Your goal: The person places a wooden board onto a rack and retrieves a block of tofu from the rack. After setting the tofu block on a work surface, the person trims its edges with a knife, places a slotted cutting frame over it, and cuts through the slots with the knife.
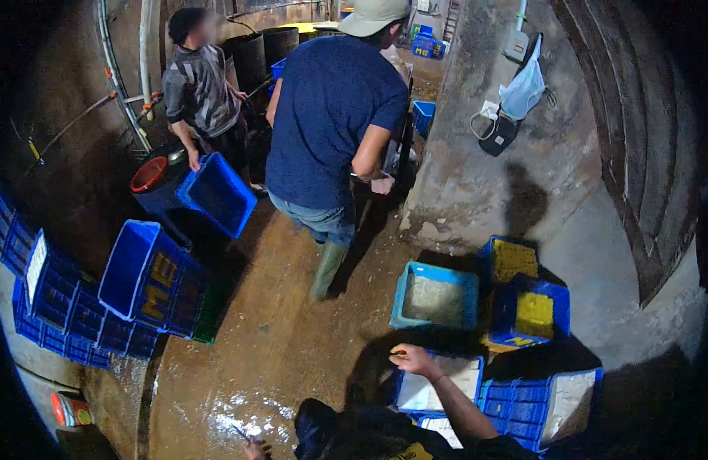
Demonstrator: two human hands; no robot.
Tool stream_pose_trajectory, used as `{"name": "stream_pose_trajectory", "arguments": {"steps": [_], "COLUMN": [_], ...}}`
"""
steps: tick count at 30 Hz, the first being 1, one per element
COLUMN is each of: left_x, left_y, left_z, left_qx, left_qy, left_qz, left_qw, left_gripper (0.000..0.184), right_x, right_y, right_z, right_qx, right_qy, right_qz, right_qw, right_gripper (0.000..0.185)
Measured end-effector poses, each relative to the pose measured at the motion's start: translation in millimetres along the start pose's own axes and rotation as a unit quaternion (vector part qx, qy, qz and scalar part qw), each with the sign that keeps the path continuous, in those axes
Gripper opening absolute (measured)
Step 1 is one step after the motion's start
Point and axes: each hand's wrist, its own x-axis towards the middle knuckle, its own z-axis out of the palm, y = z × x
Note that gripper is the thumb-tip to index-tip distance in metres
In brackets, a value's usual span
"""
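Note:
Above a blue crate filled with a white block (448,383), my right hand (417,362) has its fingers curled together in a pinch. Whatever lies between the fingertips is too small to make out. At the bottom edge, my left hand (254,448) shows only in part over the wet floor (216,383). Its fingers look bent, with a thin pointed shape sticking out that I cannot identify. Just beyond my right hand sits a light-blue crate (395,307) with greyish contents. Two blue crates with yellow contents (515,259) (535,314) stand to its right.
A person in a dark blue shirt (331,115) walks ahead, back turned. Another person (204,92) at left holds a blue crate (250,211) beside a dark barrel (158,203). Stacked blue crates (78,307) line the left; more (515,406) lie at right. A concrete wall (461,169) rises right.

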Motion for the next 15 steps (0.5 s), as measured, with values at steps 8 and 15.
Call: {"name": "stream_pose_trajectory", "arguments": {"steps": [8, 15], "left_x": [73.9, 223.2], "left_y": [94.6, 244.7], "left_z": [49.3, 154.0], "left_qx": [0.001, -0.023], "left_qy": [0.022, -0.044], "left_qz": [-0.084, 0.047], "left_qw": [0.996, 0.998], "left_gripper": [0.045, 0.040], "right_x": [195.3, 314.3], "right_y": [-97.9, -49.9], "right_z": [-24.3, -65.9], "right_qx": [0.045, 0.249], "right_qy": [-0.035, -0.028], "right_qz": [-0.122, 0.030], "right_qw": [0.991, 0.968], "right_gripper": [0.029, 0.035]}}
